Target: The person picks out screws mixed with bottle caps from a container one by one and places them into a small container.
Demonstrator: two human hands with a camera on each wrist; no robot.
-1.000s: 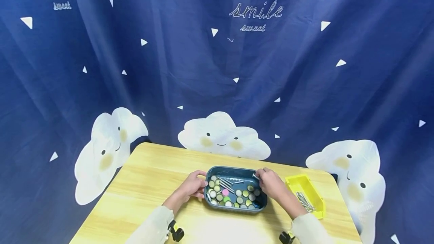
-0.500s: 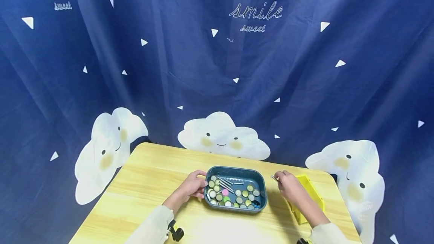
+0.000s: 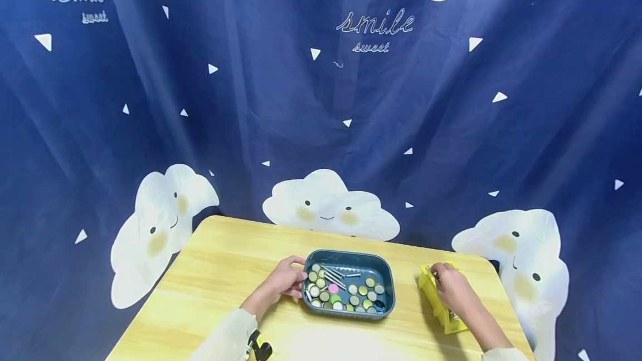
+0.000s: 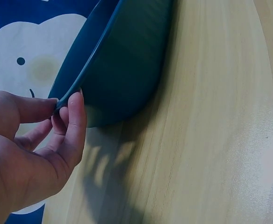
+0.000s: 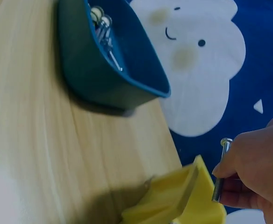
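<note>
My left hand [image 3: 285,278] pinches the left rim of a dark teal tub [image 3: 348,317] between thumb and fingers; the left wrist view shows the tub's outer wall [image 4: 127,65] beside it. Inside the tub lie several round metal discs like bottle caps [image 3: 354,289], a pink disc [image 3: 333,288], and a few long bolts [image 3: 333,278]. Over at the right, my right hand [image 3: 455,291] pinches a bolt [image 5: 218,190], its head pointing up. That hand is over the yellow bin [image 3: 435,302], hiding much of its inside.
The wooden table [image 3: 236,249] carries both containers, with the tub left of the bin. A dark blue curtain [image 3: 281,105] with white clouds hangs right behind the table's back edge.
My right hand has moved right, from the tub's right end to over the yellow bin, still pinching the bolt. The bin now shows more of its left outer side. My left hand stays put.
</note>
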